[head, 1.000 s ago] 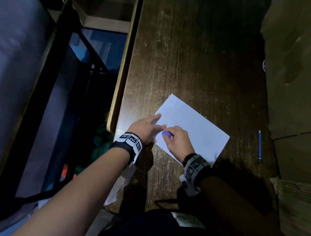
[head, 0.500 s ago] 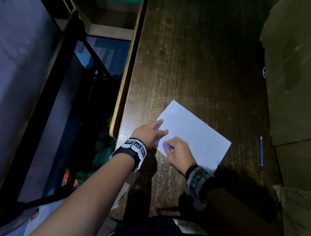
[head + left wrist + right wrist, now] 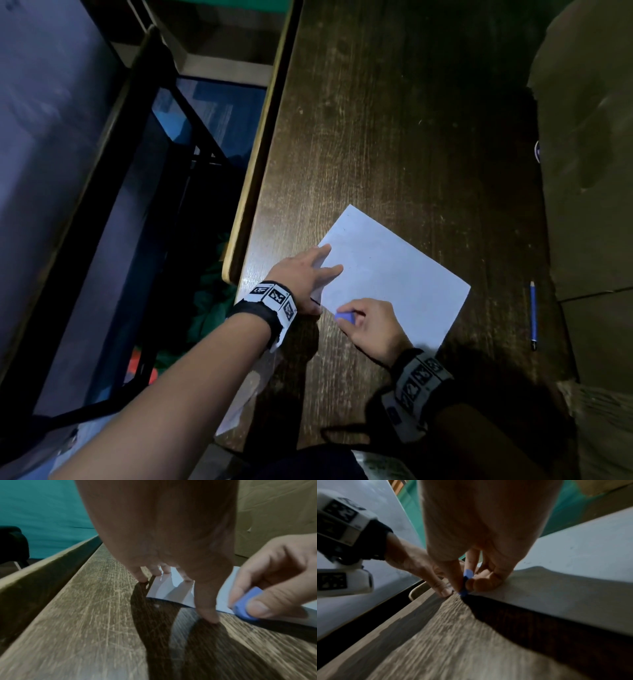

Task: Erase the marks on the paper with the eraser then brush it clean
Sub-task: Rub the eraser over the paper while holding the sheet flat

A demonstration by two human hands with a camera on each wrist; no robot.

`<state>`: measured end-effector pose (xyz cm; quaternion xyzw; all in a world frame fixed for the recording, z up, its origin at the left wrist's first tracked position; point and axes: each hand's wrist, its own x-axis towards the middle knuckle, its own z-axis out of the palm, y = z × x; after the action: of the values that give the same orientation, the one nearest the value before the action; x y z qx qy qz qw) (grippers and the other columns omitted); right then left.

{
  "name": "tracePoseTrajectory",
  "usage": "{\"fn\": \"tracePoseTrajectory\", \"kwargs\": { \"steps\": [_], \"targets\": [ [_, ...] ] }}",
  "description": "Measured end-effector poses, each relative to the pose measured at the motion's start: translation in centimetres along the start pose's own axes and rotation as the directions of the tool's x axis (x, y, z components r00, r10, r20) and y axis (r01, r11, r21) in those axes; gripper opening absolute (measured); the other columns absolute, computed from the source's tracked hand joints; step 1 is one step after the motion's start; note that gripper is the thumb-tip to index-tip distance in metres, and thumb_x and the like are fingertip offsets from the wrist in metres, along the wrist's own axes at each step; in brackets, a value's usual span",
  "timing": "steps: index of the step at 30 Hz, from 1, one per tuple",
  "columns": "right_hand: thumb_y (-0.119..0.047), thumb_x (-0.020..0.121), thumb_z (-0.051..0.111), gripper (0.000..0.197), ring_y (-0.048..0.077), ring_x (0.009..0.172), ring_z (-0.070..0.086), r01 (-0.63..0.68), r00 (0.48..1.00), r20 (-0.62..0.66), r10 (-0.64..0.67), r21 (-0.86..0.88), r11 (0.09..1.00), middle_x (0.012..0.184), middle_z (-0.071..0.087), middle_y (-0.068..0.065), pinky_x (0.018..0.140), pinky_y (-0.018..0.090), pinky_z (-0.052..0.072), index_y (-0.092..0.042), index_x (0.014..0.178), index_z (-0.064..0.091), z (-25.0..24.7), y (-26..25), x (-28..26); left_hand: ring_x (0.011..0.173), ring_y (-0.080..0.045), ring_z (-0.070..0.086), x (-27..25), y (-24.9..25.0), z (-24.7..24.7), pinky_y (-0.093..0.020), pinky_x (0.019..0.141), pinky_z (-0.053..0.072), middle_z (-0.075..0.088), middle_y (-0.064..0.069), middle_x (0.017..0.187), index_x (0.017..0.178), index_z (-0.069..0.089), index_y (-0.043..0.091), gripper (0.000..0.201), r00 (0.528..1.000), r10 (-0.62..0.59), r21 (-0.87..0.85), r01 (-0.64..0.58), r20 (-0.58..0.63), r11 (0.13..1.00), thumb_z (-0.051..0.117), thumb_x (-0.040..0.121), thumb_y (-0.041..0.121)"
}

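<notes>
Where paper lies: dark scratched wooden desk, dim room.

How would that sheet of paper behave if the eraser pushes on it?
The paper looks thin and floppy; its near edge already lifts off the table. It would probably slide or buckle, so the left hand presses it down while the right hand pinches the eraser.

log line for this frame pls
phase: erasing | right hand: pinches blue eraser at near-left edge of paper | left hand: fingers pressing paper's left edge | pencil: idle on desk
</notes>
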<state>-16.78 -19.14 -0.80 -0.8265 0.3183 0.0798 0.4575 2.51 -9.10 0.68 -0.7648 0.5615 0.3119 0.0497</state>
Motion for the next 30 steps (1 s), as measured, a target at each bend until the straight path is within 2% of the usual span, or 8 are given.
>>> {"fn": "tracePoseTrajectory", "kwargs": {
  "steps": [4, 9, 13, 17, 21, 23, 27, 30],
  "targets": [
    [-0.021, 0.077, 0.081, 0.009, 0.005, 0.068, 0.065, -0.058, 0.992, 0.114, 0.051, 0.058, 0.997, 0.074, 0.072, -0.010, 0.073, 0.025, 0.055, -0.021, 0.086, 0.079, -2.3, -0.3, 0.1, 0.152, -0.021, 0.016, -0.7, 0.1, 0.0, -0.041, 0.119, 0.020, 0.005, 0.000, 0.169, 0.153, 0.031, 0.046, 0.061, 0.997, 0.010, -0.014, -0.011, -0.073, 1.000, 0.044, 0.097, 0.066],
    [-0.038, 0.085, 0.070, 0.015, 0.004, 0.077, 0.063, -0.032, 0.963, -0.265, 0.057, 0.099, 0.995, 0.089, 0.066, -0.016, 0.079, 0.032, 0.056, -0.033, 0.099, 0.072, -2.2, -0.1, 3.1, 0.118, -0.028, 0.047, -2.8, 1.6, 2.7, -0.039, 0.090, 0.039, 0.040, -0.005, 0.142, 0.145, 0.044, 0.034, 0.050, 0.984, 0.037, -0.004, -0.039, -0.177, 0.999, 0.058, 0.097, 0.037],
    [-0.034, 0.089, 0.067, 0.013, 0.007, 0.073, 0.059, -0.017, 0.951, -0.309, 0.019, 0.009, 1.000, 0.088, 0.058, -0.014, 0.078, 0.038, 0.056, -0.033, 0.102, 0.068, -0.8, 0.2, 3.4, 0.104, -0.026, 0.051, -3.7, 2.4, 3.8, -0.036, 0.081, 0.036, 0.048, -0.001, 0.122, 0.145, 0.042, 0.030, 0.059, 0.978, -0.003, 0.001, 0.003, -0.209, 1.000, 0.064, 0.092, 0.047],
    [-0.029, 0.091, 0.064, 0.009, 0.011, 0.071, 0.057, 0.089, 0.967, -0.232, -0.108, -0.089, 0.992, 0.084, 0.055, -0.010, 0.073, 0.036, 0.054, -0.029, 0.098, 0.070, 0.4, 0.2, 1.9, 0.116, -0.023, 0.046, -2.4, 1.8, 2.8, -0.034, 0.094, 0.036, 0.043, -0.002, 0.129, 0.155, 0.025, 0.022, 0.091, 0.981, 0.005, 0.102, 0.015, -0.192, 0.995, 0.064, 0.085, 0.067],
    [-0.028, 0.093, 0.054, 0.015, 0.013, 0.069, 0.051, 0.326, 0.942, 0.136, -0.306, -0.170, 0.930, 0.077, 0.045, -0.008, 0.069, 0.036, 0.049, -0.026, 0.082, 0.064, 1.2, -0.6, -0.9, 0.153, -0.026, 0.017, -1.2, 0.8, 2.9, -0.038, 0.120, 0.023, 0.016, -0.006, 0.165, 0.159, 0.017, 0.014, 0.116, 0.992, 0.079, 0.146, -0.063, -0.103, 0.987, 0.064, 0.074, 0.078],
    [-0.027, 0.096, 0.054, 0.021, 0.015, 0.066, 0.049, 0.339, 0.941, 0.090, -0.327, -0.220, 0.915, 0.074, 0.042, -0.008, 0.067, 0.033, 0.046, -0.024, 0.075, 0.059, 0.0, -0.6, 0.7, 0.156, -0.024, 0.004, -1.0, 0.6, 2.9, -0.038, 0.124, 0.015, -0.004, -0.004, 0.170, 0.161, 0.007, 0.014, 0.121, 0.995, 0.077, 0.140, -0.068, -0.060, 0.988, 0.064, 0.075, 0.077],
    [-0.027, 0.096, 0.058, 0.015, 0.017, 0.072, 0.056, 0.105, 0.937, -0.310, -0.159, -0.185, 0.977, 0.084, 0.053, -0.001, 0.070, 0.034, 0.052, -0.020, 0.098, 0.071, -1.7, 0.1, 4.2, 0.157, -0.021, -0.003, -0.9, 0.5, 3.2, -0.037, 0.126, 0.012, -0.017, 0.000, 0.169, 0.162, -0.003, 0.018, 0.123, 0.996, 0.071, 0.124, -0.063, -0.062, 0.990, 0.065, 0.077, 0.076],
    [-0.024, 0.097, 0.055, 0.017, 0.020, 0.069, 0.052, 0.291, 0.941, -0.108, -0.320, -0.220, 0.931, 0.080, 0.049, 0.000, 0.067, 0.040, 0.051, -0.015, 0.090, 0.067, 0.8, -0.6, 1.2, 0.157, -0.020, -0.004, -0.8, 0.4, 3.3, -0.037, 0.126, 0.012, -0.019, 0.001, 0.169, 0.162, -0.005, 0.018, 0.126, 0.996, 0.065, 0.114, -0.057, -0.068, 0.992, 0.066, 0.076, 0.076]
  ]
}}
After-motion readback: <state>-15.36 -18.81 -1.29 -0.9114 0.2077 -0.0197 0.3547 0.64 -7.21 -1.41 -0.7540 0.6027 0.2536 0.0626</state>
